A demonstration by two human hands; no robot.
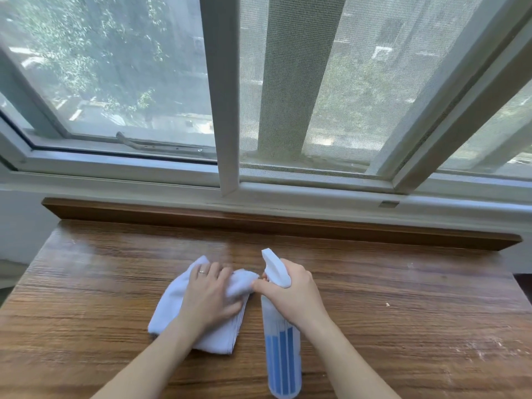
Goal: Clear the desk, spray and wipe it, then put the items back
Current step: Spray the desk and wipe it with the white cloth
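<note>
Left hand (211, 292) presses the cloth (184, 309) flat, right hand (293, 292) grips the spray bottle (283, 355); aimed that close, it could soak the cloth.

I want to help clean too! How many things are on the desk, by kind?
Cloths: 1, white cloth under the left hand
Spray bottles: 1, spray bottle gripped by the right hand
Total: 2, on the wooden desk

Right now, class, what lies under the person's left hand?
A folded white cloth lies under the left hand, spread on the wooden desk. The hand's fingers press on it. The cloth and hand cover the desk surface beneath, so that patch cannot be seen.
</note>
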